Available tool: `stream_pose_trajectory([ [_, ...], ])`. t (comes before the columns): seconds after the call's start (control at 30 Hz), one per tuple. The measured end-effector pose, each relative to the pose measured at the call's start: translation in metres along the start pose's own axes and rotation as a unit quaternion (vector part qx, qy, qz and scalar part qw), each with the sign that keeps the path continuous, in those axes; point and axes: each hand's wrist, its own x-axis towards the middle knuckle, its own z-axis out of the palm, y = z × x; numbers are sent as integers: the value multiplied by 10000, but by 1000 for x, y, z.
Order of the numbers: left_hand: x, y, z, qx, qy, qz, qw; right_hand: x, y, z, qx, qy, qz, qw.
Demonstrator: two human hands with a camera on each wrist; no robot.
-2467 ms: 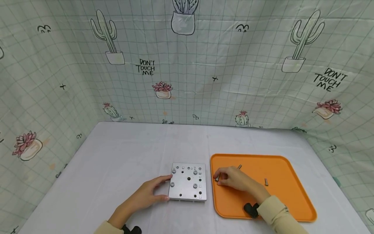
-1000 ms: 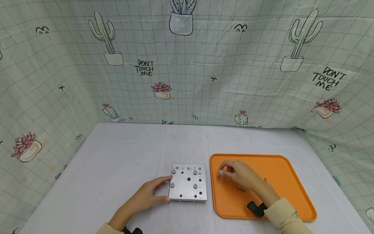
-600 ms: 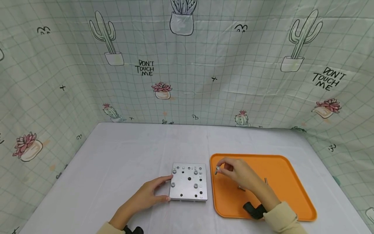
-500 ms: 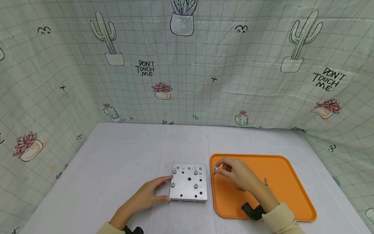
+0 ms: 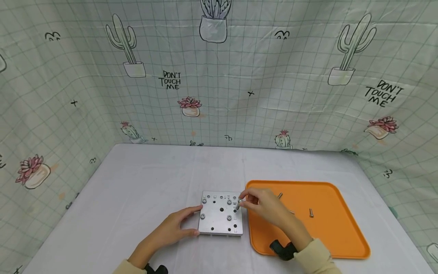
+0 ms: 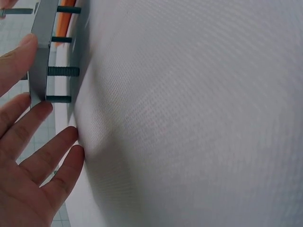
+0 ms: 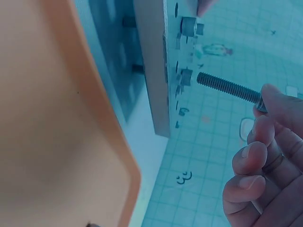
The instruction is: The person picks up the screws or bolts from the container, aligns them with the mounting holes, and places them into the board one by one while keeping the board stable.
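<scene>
A silver metal plate (image 5: 219, 222) with several holes and several socket-head bolts sits on the table in the head view. Threaded shanks (image 6: 64, 71) stick out of its underside in the left wrist view. My left hand (image 5: 174, 224) rests against the plate's left side, thumb near the front corner, fingers mostly straight. Thumb and fingertips of my right hand (image 5: 265, 205) pinch another bolt (image 7: 229, 88) by its head, over the plate's right edge. The bolt's threaded end points down and slightly left, and looks clear of the holes.
An orange tray (image 5: 328, 243) lies right of the plate, under my right forearm. Three loose bolts show on it: one bolt (image 5: 280, 195) at the back, one bolt (image 5: 291, 212) partly behind my hand, one bolt (image 5: 311, 213) farther right. A patterned cloth (image 5: 219, 76) surrounds the table.
My right hand picked the bolt off the tray, lifted it and carried it left, from above the tray to the plate's right edge. The left hand and plate have stayed nearly still.
</scene>
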Motion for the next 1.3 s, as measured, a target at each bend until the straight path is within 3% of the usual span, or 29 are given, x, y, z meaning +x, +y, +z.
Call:
stream_pose_trajectory([
  [0.73,1,0,0,-41,-34,-176,9998,4,4,15,-237,-81,96,9996],
  [1.3,2,-1,2,-83,-68,-190,9998,2,4,25,-857,-117,329,9957],
])
